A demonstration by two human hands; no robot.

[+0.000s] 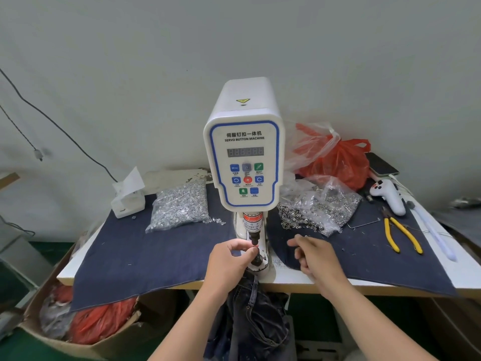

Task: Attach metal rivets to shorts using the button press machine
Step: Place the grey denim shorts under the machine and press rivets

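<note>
Left hand (pixel 230 259) is raised to the press (pixel 244 157); its fingers (pixel 240 247) are curled and pinched together right at the dark punch tip. Whether a rivet sits between them is too small to tell. Just below those fingers is the lower die on the white base.

Right hand (pixel 313 256) hovers over the dark cloth (pixel 145 254) covering the desk (pixel 463 277), to the right of the press column. Its fingers (pixel 295 242) are loosely curled, slightly spread, holding nothing visible. A few loose rivets lie on the cloth just beyond those fingertips.

Shorts (pixel 253 316), dark denim, hang off the desk front edge directly under the left wrist, upper end tucked at the press base.

Beyond the right fingers: open bag of ring-shaped rivets (pixel 320 207). Beyond the left fingers and off to the left: clear bag of silver rivets (pixel 179 207). Far right of the right hand: yellow pliers (pixel 402 234), white controller (pixel 389 196), phone (pixel 381 164), red bag (pixel 338 162). A small white box (pixel 127 201) stands at the far left corner of the cloth.
</note>
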